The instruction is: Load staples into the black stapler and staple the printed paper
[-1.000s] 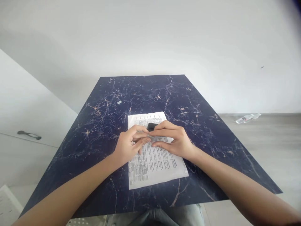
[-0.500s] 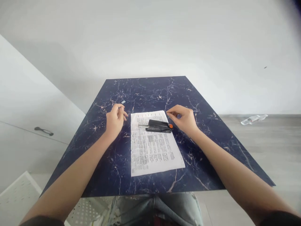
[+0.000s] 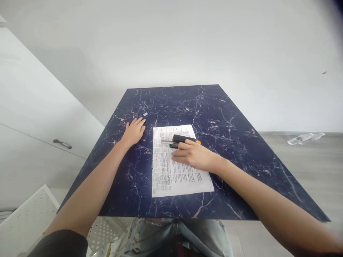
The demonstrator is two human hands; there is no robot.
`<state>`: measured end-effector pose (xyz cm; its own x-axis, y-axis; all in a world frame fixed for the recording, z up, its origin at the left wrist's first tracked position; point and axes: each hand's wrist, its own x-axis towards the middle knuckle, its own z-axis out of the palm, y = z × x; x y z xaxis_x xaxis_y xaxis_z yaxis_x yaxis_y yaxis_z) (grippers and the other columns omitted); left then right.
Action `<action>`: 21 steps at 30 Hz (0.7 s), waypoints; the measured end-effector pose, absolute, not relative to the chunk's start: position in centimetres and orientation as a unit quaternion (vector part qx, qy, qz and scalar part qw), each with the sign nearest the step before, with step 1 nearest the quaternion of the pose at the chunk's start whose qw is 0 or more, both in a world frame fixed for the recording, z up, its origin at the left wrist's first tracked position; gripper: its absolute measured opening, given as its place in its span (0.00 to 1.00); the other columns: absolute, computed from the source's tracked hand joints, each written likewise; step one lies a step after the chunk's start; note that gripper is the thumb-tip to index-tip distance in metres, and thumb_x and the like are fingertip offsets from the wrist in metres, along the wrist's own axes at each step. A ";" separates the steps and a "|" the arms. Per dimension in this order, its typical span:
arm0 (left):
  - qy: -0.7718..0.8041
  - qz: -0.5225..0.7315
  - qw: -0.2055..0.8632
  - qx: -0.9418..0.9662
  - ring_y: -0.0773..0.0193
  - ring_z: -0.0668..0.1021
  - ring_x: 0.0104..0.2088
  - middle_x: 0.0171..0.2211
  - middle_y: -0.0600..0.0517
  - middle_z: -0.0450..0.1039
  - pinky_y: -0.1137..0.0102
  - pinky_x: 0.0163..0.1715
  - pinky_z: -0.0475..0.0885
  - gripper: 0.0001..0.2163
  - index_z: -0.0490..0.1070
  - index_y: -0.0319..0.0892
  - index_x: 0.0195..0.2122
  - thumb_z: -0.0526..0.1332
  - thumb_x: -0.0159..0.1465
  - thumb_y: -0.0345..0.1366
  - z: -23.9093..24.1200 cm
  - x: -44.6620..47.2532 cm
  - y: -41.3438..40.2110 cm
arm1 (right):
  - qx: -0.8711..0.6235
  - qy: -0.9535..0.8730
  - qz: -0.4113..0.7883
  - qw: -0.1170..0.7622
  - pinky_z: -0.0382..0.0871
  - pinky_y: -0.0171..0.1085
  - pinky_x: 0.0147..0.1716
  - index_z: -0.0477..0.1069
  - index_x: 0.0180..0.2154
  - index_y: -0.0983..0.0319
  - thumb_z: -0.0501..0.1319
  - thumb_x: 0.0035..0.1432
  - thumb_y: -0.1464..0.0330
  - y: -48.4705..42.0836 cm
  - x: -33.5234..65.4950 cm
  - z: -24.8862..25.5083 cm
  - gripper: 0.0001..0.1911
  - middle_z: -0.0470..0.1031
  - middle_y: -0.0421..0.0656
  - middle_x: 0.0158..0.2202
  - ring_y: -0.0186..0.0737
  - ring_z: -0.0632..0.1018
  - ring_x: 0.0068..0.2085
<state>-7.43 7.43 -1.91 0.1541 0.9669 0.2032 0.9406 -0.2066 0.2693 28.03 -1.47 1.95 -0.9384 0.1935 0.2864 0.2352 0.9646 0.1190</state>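
Here, I see the black stapler (image 3: pixel 183 138) on the printed paper (image 3: pixel 184 187), the left hand (image 3: pixel 134 132) well apart to its left, open and palm-down on the table (image 3: pixel 235 125), the right hand (image 3: pixel 194 155) at the stapler's near side, fingers bent, whether gripping I cannot tell.

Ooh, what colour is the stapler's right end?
The right end of the stapler is orange, best seen in the head view.

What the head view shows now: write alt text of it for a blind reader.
A person's right hand is at a black-and-orange stapler on a printed sheet, its grip unclear. The left hand lies flat, back up, on a dark blue marble-patterned table near a small pale piece.
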 end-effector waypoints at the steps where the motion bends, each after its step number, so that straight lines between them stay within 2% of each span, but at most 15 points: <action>1: 0.627 0.170 0.032 0.760 0.38 0.66 0.72 0.71 0.38 0.67 0.34 0.71 0.57 0.21 0.70 0.42 0.66 0.51 0.76 0.40 -1.9 -7.4 7.4 | -0.109 -0.981 -0.089 0.134 0.66 0.44 0.42 0.82 0.46 0.57 0.60 0.73 0.78 -1.5 27.9 1.9 0.13 0.85 0.42 0.42 0.45 0.76 0.43; 4: 0.624 0.187 0.010 0.759 0.45 0.72 0.67 0.66 0.38 0.71 0.47 0.70 0.64 0.19 0.72 0.40 0.62 0.52 0.74 0.37 -1.8 -7.2 7.2 | -0.088 -0.981 -0.122 0.125 0.65 0.43 0.42 0.80 0.49 0.58 0.59 0.75 0.76 -1.5 27.8 1.7 0.13 0.83 0.42 0.40 0.44 0.75 0.43; 7: 0.620 0.194 -0.003 0.760 0.46 0.68 0.71 0.71 0.34 0.64 0.52 0.73 0.62 0.22 0.67 0.34 0.67 0.51 0.74 0.33 -1.7 -7.0 7.7 | -0.056 -0.982 -0.119 0.138 0.66 0.43 0.44 0.77 0.56 0.58 0.58 0.76 0.74 -1.8 27.7 1.7 0.14 0.83 0.43 0.45 0.43 0.75 0.46; 10: 0.617 0.197 -0.008 0.762 0.46 0.63 0.75 0.76 0.34 0.57 0.53 0.75 0.58 0.25 0.64 0.31 0.71 0.51 0.73 0.31 -1.7 -6.4 9.1 | -0.035 -0.982 -0.083 0.165 0.68 0.44 0.45 0.78 0.53 0.60 0.60 0.74 0.76 -2.2 27.5 1.9 0.12 0.82 0.45 0.49 0.43 0.76 0.46; 12: 0.623 0.204 -0.010 0.755 0.46 0.65 0.74 0.75 0.34 0.59 0.53 0.74 0.59 0.25 0.65 0.32 0.70 0.52 0.73 0.31 -1.6 -5.9 10.3 | -0.039 -0.979 -0.042 0.196 0.70 0.44 0.46 0.78 0.52 0.61 0.60 0.73 0.78 -2.2 27.7 2.2 0.13 0.82 0.46 0.51 0.43 0.76 0.47; 14: 0.635 0.213 -0.007 0.743 0.45 0.71 0.69 0.69 0.34 0.68 0.51 0.71 0.64 0.21 0.71 0.33 0.65 0.53 0.73 0.30 -1.5 -5.3 11.2 | -0.066 -0.963 0.009 0.261 0.73 0.44 0.48 0.78 0.51 0.59 0.60 0.72 0.77 -1.6 28.7 2.4 0.12 0.83 0.44 0.49 0.42 0.78 0.47; 16: 0.643 0.220 -0.001 0.734 0.43 0.77 0.62 0.59 0.34 0.78 0.49 0.66 0.68 0.16 0.77 0.35 0.55 0.54 0.72 0.30 -1.3 -4.9 11.5 | -0.135 -0.929 0.046 0.341 0.75 0.45 0.51 0.78 0.48 0.55 0.63 0.72 0.74 -0.1 30.6 2.5 0.09 0.84 0.40 0.45 0.42 0.81 0.47; 18: 0.642 0.229 0.005 0.732 0.42 0.79 0.57 0.51 0.36 0.81 0.48 0.63 0.70 0.12 0.78 0.38 0.46 0.55 0.72 0.30 -1.3 -4.7 11.0 | -0.255 -0.876 0.049 0.406 0.76 0.49 0.51 0.79 0.44 0.53 0.64 0.71 0.70 2.1 33.4 2.2 0.06 0.85 0.38 0.42 0.44 0.82 0.46; 21: 0.633 0.252 0.017 0.732 0.43 0.78 0.55 0.49 0.37 0.80 0.48 0.62 0.70 0.09 0.77 0.40 0.45 0.57 0.71 0.30 -1.2 -4.7 9.6 | -0.480 -0.771 0.012 0.419 0.77 0.50 0.45 0.82 0.37 0.56 0.66 0.65 0.65 6.0 38.2 0.8 0.05 0.85 0.44 0.38 0.50 0.82 0.42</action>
